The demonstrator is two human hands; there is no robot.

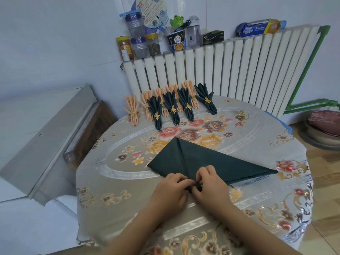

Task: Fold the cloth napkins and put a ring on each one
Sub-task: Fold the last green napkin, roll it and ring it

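Head cam: left hand (pixel 170 188) & right hand (pixel 209 184) meet at near corner of dark green napkin (pixel 207 159), fingers curled, pinching the cloth (triangle, flat on floral tablecloth (pixel 110 190)). Loose gold ring (pixel 243 115) far right.

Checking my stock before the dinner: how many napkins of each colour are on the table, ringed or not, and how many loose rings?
Dark green cloth napkins with gold rings: 4
Dark green cloth napkin still flat, part-folded, under both hands: 1
Peach cloth napkins with gold rings: 5
Loose gold ring: 1
Total: 10 napkins, 1 loose ring
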